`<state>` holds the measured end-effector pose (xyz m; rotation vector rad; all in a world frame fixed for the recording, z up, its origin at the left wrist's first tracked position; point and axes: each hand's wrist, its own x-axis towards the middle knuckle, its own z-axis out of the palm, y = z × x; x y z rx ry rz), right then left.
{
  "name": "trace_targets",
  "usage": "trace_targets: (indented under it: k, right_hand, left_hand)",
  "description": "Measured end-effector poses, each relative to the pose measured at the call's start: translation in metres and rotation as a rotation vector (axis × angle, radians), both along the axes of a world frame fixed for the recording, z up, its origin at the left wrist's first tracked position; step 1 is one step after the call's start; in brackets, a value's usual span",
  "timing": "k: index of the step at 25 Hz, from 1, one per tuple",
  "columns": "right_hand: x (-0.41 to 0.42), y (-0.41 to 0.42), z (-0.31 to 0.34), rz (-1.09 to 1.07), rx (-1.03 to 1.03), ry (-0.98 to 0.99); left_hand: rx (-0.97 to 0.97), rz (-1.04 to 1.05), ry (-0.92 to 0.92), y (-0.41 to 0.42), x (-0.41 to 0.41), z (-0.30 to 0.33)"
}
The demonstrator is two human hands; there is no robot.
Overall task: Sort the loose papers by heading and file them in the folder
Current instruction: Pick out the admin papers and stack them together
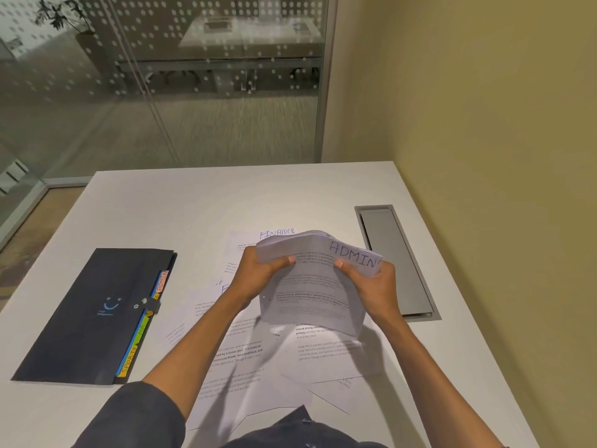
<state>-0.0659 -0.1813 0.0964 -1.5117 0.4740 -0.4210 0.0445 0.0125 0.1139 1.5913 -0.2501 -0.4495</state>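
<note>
1. Currently we are holding a stack of papers [310, 286] in the air above the table [226, 195], with the left hand [258, 273] gripping its left edge and the right hand [371, 286] gripping its right edge. Both thumbs are pressing on the front sheet and the fingers are curling round behind. Neither hand is slack or free.
2. We are bending the top of the stack forward, so a heading reading "ADMIN" is showing on the folded-over part. We are judging this to be a check of headings, meaning the sorting step is under way.
3. We are seeing more loose sheets [252, 357] lying spread and overlapping on the table beneath and in front of the stack. One sheet headed "FINANCE" [274, 236] is lying just beyond the hands. No tidy piles by heading are showing on the table.
4. We are noting the dark folder [93, 315] lying flat at the left, well apart from the papers. Its strap looks fastened, and coloured tabs [145, 331] are sticking out along its right edge, including "SPORTS" and "ADMIN".
5. We are judging the task as early: no sheet is visibly being filed, so the rest of the sorting, opening the folder and filing all appear to be remaining.
</note>
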Motion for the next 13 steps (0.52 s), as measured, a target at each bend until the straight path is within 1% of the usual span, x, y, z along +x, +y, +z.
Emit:
trace_targets:
  k: [7, 13]
  right_hand:
    - [0.005, -0.002, 0.015, -0.054, 0.006, -0.121]
    - [0.0, -0.001, 0.001, -0.007, -0.006, -0.086]
  left_hand:
    - [-0.034, 0.044, 0.017, -0.007, 0.005, 0.01]
    - [-0.004, 0.022, 0.039, -0.003, -0.001, -0.007]
